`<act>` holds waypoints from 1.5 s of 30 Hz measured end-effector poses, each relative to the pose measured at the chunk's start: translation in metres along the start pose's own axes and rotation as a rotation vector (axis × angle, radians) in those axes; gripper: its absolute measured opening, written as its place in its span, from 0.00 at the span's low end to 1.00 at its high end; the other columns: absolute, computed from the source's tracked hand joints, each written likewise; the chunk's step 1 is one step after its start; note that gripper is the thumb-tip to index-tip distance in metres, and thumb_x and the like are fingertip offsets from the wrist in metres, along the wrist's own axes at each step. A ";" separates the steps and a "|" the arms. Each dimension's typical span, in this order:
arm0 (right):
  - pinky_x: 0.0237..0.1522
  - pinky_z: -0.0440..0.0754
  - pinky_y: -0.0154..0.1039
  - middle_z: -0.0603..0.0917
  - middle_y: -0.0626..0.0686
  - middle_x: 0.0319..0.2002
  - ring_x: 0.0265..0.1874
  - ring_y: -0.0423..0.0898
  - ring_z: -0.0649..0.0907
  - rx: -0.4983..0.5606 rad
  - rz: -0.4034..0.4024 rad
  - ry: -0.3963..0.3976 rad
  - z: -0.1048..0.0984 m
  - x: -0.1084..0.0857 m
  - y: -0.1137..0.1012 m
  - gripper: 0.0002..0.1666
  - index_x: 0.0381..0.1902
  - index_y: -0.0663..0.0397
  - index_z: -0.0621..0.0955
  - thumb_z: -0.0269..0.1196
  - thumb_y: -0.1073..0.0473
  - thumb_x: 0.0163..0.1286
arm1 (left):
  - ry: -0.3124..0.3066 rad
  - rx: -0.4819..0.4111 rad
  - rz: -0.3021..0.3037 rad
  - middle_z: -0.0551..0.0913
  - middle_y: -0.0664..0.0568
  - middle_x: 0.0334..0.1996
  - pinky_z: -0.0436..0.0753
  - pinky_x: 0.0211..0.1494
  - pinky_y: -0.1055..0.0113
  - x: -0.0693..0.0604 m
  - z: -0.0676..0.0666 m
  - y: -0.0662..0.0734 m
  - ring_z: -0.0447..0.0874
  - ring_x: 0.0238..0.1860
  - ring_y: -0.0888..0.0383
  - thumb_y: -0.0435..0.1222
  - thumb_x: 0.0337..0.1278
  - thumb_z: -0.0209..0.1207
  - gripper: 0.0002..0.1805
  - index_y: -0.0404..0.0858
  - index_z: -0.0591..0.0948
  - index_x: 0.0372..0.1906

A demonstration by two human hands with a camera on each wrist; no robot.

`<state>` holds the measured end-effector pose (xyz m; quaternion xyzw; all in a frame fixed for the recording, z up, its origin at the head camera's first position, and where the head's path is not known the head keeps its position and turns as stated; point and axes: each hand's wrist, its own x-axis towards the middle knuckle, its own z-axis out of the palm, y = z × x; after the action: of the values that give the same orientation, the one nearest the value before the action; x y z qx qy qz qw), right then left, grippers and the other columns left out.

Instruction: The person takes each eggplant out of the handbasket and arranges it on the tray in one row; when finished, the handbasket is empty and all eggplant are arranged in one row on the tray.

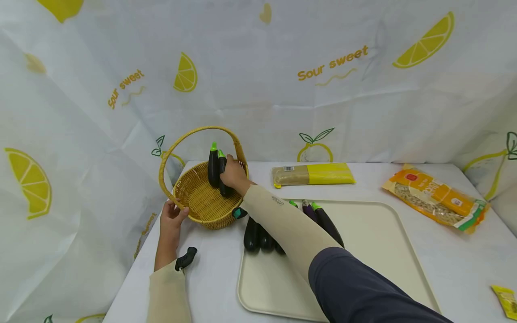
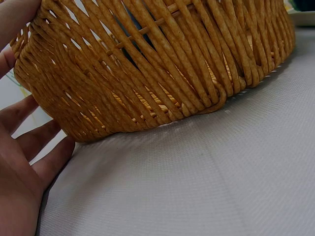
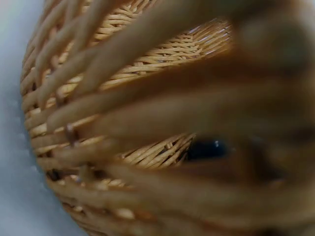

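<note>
A wicker basket (image 1: pixel 210 207) with a tall arched handle stands at the left of the table. My left hand (image 1: pixel 171 222) grips its near left rim; in the left wrist view, the fingers (image 2: pixel 51 160) touch the outer wall. Over the basket's right side reaches my right hand (image 1: pixel 234 175), holding a dark eggplant (image 1: pixel 223 168) with a green stem inside it. Another eggplant (image 1: pixel 213 168) stands upright close beside that one; whether the hand holds it too is unclear. In the right wrist view, blurred weave fills most of the picture and a dark, shiny patch shows through a gap.
Right of the basket, a beige tray (image 1: pixel 371 242) bears several eggplants (image 1: pixel 329 224), partly hidden by my right arm. Behind it lies a yellow noodle-like packet (image 1: pixel 313 174). An orange bag (image 1: pixel 438 197) sits at the far right, with a small yellow packet (image 1: pixel 506 301) nearer.
</note>
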<state>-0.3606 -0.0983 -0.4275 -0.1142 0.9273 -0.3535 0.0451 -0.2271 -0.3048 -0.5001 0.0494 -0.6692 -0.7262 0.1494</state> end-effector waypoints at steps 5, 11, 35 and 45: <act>0.42 0.80 0.42 0.79 0.61 0.51 0.43 0.52 0.82 0.038 0.024 0.010 -0.002 -0.001 0.001 0.43 0.75 0.59 0.49 0.57 0.61 0.70 | 0.004 -0.003 -0.018 0.65 0.43 0.67 0.73 0.55 0.74 0.000 0.001 0.001 0.62 0.68 0.49 0.25 0.62 0.59 0.25 0.29 0.61 0.59; 0.47 0.79 0.43 0.76 0.62 0.57 0.49 0.53 0.80 0.088 0.048 0.010 -0.003 -0.001 0.002 0.45 0.76 0.58 0.47 0.57 0.60 0.69 | 0.005 -0.014 -0.030 0.65 0.43 0.68 0.72 0.55 0.74 -0.002 0.001 0.002 0.62 0.68 0.49 0.24 0.62 0.59 0.25 0.29 0.62 0.59; 0.51 0.78 0.49 0.66 0.60 0.68 0.60 0.55 0.75 0.462 -0.032 0.071 -0.035 -0.059 0.011 0.50 0.78 0.43 0.45 0.62 0.55 0.69 | 0.010 0.010 -0.047 0.64 0.46 0.69 0.71 0.59 0.72 0.001 0.001 0.002 0.62 0.68 0.51 0.28 0.62 0.61 0.25 0.32 0.64 0.59; 0.38 0.83 0.42 0.72 0.58 0.58 0.44 0.51 0.81 0.543 -0.024 0.109 -0.076 -0.086 0.038 0.53 0.77 0.40 0.46 0.66 0.57 0.66 | 0.007 0.026 -0.042 0.62 0.47 0.71 0.69 0.63 0.69 0.000 0.000 0.006 0.60 0.70 0.49 0.28 0.62 0.61 0.27 0.30 0.62 0.62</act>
<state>-0.2964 -0.0015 -0.3959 -0.0895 0.7982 -0.5954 0.0201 -0.2261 -0.3053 -0.4945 0.0679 -0.6769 -0.7203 0.1360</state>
